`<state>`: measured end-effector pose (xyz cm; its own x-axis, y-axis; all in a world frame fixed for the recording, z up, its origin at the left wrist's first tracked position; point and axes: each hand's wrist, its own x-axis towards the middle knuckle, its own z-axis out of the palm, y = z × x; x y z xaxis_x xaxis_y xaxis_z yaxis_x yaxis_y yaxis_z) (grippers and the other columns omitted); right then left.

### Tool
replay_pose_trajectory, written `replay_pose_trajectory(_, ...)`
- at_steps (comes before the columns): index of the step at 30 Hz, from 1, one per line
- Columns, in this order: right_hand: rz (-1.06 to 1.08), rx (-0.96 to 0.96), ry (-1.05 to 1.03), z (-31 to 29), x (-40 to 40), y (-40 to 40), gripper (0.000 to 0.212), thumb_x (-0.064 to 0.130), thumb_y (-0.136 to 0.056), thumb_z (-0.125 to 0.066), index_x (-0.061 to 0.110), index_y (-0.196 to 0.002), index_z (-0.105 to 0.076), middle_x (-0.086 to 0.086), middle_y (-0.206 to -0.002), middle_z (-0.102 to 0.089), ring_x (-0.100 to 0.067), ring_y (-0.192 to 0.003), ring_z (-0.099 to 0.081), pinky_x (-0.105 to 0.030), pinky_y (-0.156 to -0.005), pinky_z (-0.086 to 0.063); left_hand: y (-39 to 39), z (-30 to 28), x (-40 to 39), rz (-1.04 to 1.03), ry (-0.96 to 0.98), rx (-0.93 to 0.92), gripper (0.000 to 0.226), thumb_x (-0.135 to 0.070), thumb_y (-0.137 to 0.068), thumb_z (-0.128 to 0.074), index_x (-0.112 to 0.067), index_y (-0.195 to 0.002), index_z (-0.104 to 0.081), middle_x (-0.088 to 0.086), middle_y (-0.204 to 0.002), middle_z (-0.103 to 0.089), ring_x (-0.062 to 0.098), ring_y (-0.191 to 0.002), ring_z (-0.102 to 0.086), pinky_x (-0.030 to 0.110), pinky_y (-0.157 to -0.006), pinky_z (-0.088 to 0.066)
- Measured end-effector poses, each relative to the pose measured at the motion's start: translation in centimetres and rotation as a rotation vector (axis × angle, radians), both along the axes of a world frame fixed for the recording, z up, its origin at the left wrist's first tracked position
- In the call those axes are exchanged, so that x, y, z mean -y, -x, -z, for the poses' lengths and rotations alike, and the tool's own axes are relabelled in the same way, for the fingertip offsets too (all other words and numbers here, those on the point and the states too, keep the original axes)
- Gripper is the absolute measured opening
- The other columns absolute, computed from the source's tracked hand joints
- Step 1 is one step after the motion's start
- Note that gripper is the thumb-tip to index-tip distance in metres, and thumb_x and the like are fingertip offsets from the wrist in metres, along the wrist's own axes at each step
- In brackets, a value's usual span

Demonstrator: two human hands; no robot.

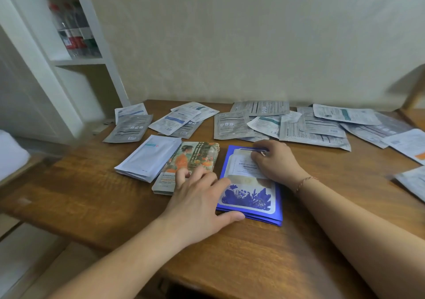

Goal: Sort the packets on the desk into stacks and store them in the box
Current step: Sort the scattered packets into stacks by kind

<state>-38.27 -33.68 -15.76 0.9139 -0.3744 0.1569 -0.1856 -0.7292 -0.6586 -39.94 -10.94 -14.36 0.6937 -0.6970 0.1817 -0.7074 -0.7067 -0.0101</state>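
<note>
While both hands press, blue stack (249,195), shelved bottles (73,29)

Shelf: white wooden shelving unit (69,61) at the left, beside the wall.
Bottles: clear plastic bottles with red and green labels (73,29) upright on the shelf.
Wall: pale cream textured wall (253,34).

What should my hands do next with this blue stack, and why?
Probably square up the blue stack: its lower edges look fanned, and both the left hand and right hand already rest on it. Then reach for another of the loose packets scattered face down along the back of the desk, since many remain unsorted. No box is in view yet.
</note>
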Motion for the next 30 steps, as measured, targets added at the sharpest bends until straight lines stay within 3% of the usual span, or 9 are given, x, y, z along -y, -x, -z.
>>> replay_pose_trajectory(4,0.15,0.115,-0.307,-0.7,-0.5,1.8,0.053,0.028,-0.093,-0.061,0.016,-0.143,-0.047,-0.003,-0.144,-0.05,-0.019,-0.128,-0.049,-0.033,-0.107,-0.038,-0.5,0.0,-0.1,0.047,0.0,-0.021,0.088,-0.088,-0.074,-0.037,-0.041,-0.146,-0.021,-0.011,-0.152,-0.022,0.015,-0.139,-0.018,0.043,-0.113,-0.012)
replay_pose_trajectory(7,0.28,0.2,-0.727,-1.5,-0.7,3.9,0.056,0.022,-0.096,-0.058,0.019,-0.148,-0.037,-0.003,-0.138,-0.054,-0.005,-0.095,-0.06,-0.023,-0.074,-0.049,-1.1,-0.1,0.3,0.08,-0.039,-0.049,0.095,-0.091,-0.07,-0.036,-0.042,-0.147,-0.011,-0.008,-0.159,-0.009,0.018,-0.145,-0.014,0.046,-0.116,-0.005)
replay_pose_trajectory(9,0.296,0.227,-1.003,-1.7,-0.9,5.2,0.058,0.015,-0.099,-0.053,0.018,-0.151,-0.029,-0.003,-0.113,-0.063,0.0,-0.072,-0.064,-0.018,-0.052,-0.05,-1.3,-0.3,0.7,0.101,-0.053,-0.078,0.092,-0.089,-0.072,-0.039,-0.042,-0.147,-0.014,-0.008,-0.159,-0.011,0.017,-0.144,-0.019,0.043,-0.115,-0.004)
replay_pose_trajectory(13,0.249,0.236,-1.265,-0.9,-2.6,6.3,0.064,0.007,-0.099,-0.049,0.018,-0.155,-0.019,-0.007,-0.135,-0.055,-0.018,-0.1,-0.067,-0.034,-0.078,-0.055,-0.8,-0.2,1.4,0.122,-0.026,-0.157,0.083,-0.081,-0.077,-0.047,-0.041,-0.145,-0.023,-0.013,-0.157,-0.016,0.015,-0.141,-0.025,0.038,-0.115,-0.007)
replay_pose_trajectory(17,0.191,0.197,-1.156,-0.6,-4.2,6.7,0.054,0.009,-0.098,-0.052,0.022,-0.148,-0.034,0.0,-0.122,-0.062,-0.018,-0.093,-0.069,-0.036,-0.067,-0.058,-0.6,0.1,1.7,0.127,0.045,-0.19,0.081,-0.076,-0.077,-0.054,-0.038,-0.144,-0.03,-0.017,-0.154,-0.021,0.01,-0.138,-0.028,0.033,-0.114,-0.008)
replay_pose_trajectory(19,0.18,0.195,-1.086,-1.2,-3.4,6.7,0.053,0.013,-0.096,-0.057,0.021,-0.145,-0.038,-0.002,-0.127,-0.059,-0.019,-0.101,-0.066,-0.037,-0.078,-0.056,-0.7,0.0,1.5,0.117,0.029,-0.196,0.082,-0.079,-0.077,-0.051,-0.039,-0.144,-0.029,-0.016,-0.156,-0.018,0.01,-0.139,-0.027,0.035,-0.115,-0.007)
replay_pose_trajectory(24,0.127,0.093,-0.217,-2.8,0.4,4.0,0.046,0.034,-0.092,-0.061,0.019,-0.134,-0.055,-0.002,-0.134,-0.057,-0.02,-0.121,-0.054,-0.041,-0.105,-0.044,-0.6,-0.1,1.8,0.076,-0.008,-0.165,0.084,-0.087,-0.072,-0.045,-0.044,-0.142,-0.027,-0.014,-0.159,-0.012,0.012,-0.141,-0.029,0.043,-0.115,-0.008)
replay_pose_trajectory(27,-0.053,-0.11,0.069,-3.3,0.8,1.7,0.044,0.043,-0.095,-0.055,0.013,-0.126,-0.062,-0.005,-0.126,-0.064,-0.02,-0.112,-0.058,-0.029,-0.09,-0.045,-0.5,-0.1,1.9,0.054,0.008,-0.138,0.083,-0.089,-0.068,-0.046,-0.046,-0.136,-0.03,-0.015,-0.156,-0.017,0.013,-0.136,-0.035,0.043,-0.112,-0.013)
replay_pose_trajectory(30,-0.144,-0.276,0.249,-3.3,0.3,0.3,0.045,0.047,-0.098,-0.045,0.01,-0.114,-0.066,-0.009,-0.11,-0.067,-0.023,-0.095,-0.059,-0.032,-0.077,-0.048,-0.3,0.0,2.2,0.043,0.022,-0.119,0.083,-0.091,-0.065,-0.047,-0.046,-0.133,-0.033,-0.016,-0.152,-0.023,0.013,-0.133,-0.039,0.044,-0.111,-0.016)
